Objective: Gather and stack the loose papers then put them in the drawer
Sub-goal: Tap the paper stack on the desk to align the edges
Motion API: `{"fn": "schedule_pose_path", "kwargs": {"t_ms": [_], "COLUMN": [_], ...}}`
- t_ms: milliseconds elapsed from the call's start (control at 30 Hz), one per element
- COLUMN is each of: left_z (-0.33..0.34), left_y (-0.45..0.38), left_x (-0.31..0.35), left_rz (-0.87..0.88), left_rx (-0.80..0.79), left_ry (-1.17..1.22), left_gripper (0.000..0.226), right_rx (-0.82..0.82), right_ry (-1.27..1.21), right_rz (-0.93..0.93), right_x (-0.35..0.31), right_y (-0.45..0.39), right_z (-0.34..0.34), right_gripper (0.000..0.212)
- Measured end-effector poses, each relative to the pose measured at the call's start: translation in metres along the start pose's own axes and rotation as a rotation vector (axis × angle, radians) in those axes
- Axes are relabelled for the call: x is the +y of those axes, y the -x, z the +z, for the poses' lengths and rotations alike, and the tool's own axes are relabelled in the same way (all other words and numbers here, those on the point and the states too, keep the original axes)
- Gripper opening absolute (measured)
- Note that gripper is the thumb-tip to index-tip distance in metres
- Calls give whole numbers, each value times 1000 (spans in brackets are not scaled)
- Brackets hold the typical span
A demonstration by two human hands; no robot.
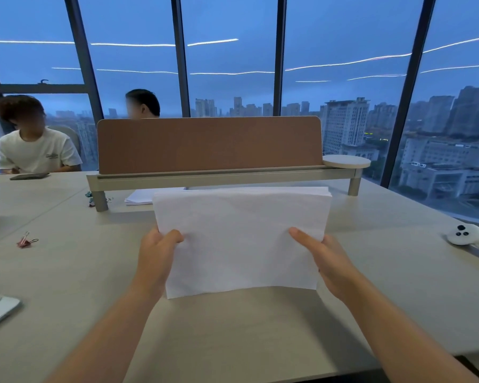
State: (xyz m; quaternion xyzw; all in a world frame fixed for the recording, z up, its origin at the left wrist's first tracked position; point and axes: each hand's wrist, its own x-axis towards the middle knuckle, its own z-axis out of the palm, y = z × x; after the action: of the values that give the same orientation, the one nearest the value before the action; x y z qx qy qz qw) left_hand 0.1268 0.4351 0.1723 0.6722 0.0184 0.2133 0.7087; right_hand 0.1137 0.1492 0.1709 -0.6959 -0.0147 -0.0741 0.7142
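- The stack of papers [241, 239] stands on its long edge, held upright between both hands, its bottom edge at or just above the counter [94, 272]; I cannot tell whether it touches.
- The left hand [156, 261] pinches the stack's left edge, thumb on the near face and the other fingers hidden behind the sheets.
- The right hand [322, 261] clamps the opposite edge the same way, thumb laid flat across the near face.
- Beyond the hands, under the raised shelf [221, 176], a second small pile of sheets [141, 197] lies flat on the counter, so the gathering looks unfinished to me.
- No drawer is in view from here.
- These sheets look light and thin, with faint creases; held upright they will likely bow or fan out if the grip slackens.
- The top edge shows sheets slightly out of line toward the right hand's side, so tapping the bottom edge on the counter should square them.
- Best hold, I judge, is at both short edges near the middle, as now, with light pressure; squeezing hard would buckle the paper.
- A binder clip [27, 240] lies well off beyond the left hand.
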Motion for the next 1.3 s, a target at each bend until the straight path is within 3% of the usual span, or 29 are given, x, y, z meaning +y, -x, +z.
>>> {"fn": "schedule_pose_path", "kwargs": {"t_ms": [100,233,267,433,633,700,867,1033,1200,1300], "left_z": [1,2,2,3,3,2,-1,-2,-2,-1], "left_y": [0,0,-1,-1,-1,-2,-4,-5,-3,-1], "left_x": [-1,-1,-2,-3,-4,-5,-9,-9,-6,-5], "left_rz": [-7,-7,-3,9,39,33,17,1,-12,-20], "left_rx": [15,3,-3,8,-13,-15,-25,-26,-11,-20], "left_ry": [-3,28,27,27,20,23,36,29,46,48], "left_gripper": [25,3,10,13,13,14,25,18,18,16], "right_rx": [81,177,185,302,484,512,468,348,177,3], "right_ry": [4,49,90,159,215,186,93,-32,28,50], "right_rz": [-122,-352,-382,-428,-463,-462,-424,-385,-223,-140], "right_x": [-24,-61,-64,-58,-60,-61,-52,-45,-27,-8], "right_y": [-7,-15,-16,-21,-24,-25,-23,-13,-4,-3], "right_z": [-5,1,4,12,16,17,14,14,5,-8], "right_gripper": [28,20,19,51,69,64,26,23,17,29]}}
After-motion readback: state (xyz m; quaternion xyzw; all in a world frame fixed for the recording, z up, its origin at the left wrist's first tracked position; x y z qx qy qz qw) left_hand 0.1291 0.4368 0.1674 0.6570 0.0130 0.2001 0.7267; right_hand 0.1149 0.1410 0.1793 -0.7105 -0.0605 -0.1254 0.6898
